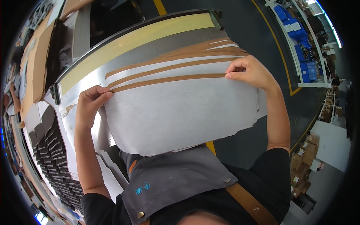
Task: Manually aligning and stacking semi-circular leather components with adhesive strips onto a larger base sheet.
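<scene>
A fanned stack of large white sheets (182,114), each with a brown strip (168,79) along its far edge, lies over a metal worktop (77,101) and reaches down to my grey apron. My left hand (90,106) pinches the top sheet at the left end of its brown strip, thumb against forefinger. My right hand (251,73) pinches the same strip near its right end, other fingers curled. Behind the stack runs a pale yellow band (138,43) along the worktop's dark rail (150,20).
Cardboard (43,63) and piled dark-edged cut pieces (52,165) line the left side, with another person's arm (14,93) at far left. A yellow-lined dark floor (262,37), a white rack with blue bins (302,52) and stacked cartons (302,165) are on the right.
</scene>
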{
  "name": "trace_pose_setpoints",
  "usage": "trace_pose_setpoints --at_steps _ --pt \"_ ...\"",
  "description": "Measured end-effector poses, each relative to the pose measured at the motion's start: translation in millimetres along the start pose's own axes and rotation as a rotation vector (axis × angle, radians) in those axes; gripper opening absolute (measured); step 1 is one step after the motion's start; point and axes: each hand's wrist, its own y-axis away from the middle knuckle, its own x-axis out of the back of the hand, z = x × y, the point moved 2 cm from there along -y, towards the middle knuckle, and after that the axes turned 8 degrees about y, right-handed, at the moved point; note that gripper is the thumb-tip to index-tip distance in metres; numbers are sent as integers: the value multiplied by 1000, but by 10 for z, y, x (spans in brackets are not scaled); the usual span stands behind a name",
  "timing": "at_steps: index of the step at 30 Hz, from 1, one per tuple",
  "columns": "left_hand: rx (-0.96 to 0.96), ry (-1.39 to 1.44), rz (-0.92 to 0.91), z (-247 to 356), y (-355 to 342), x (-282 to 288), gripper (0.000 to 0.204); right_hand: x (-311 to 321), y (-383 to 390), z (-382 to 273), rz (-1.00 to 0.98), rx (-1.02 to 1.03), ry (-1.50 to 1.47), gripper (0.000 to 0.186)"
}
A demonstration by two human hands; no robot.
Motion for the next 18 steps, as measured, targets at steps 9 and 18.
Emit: trace_pose_setpoints --at_steps 9,18 --pt "-68 -330 13 131 7 -75 14 -121 77 -17 130 87 -38 9" --pt "-559 -543 -180 403 -119 -798 18 -371 49 -87 388 339 111 9"
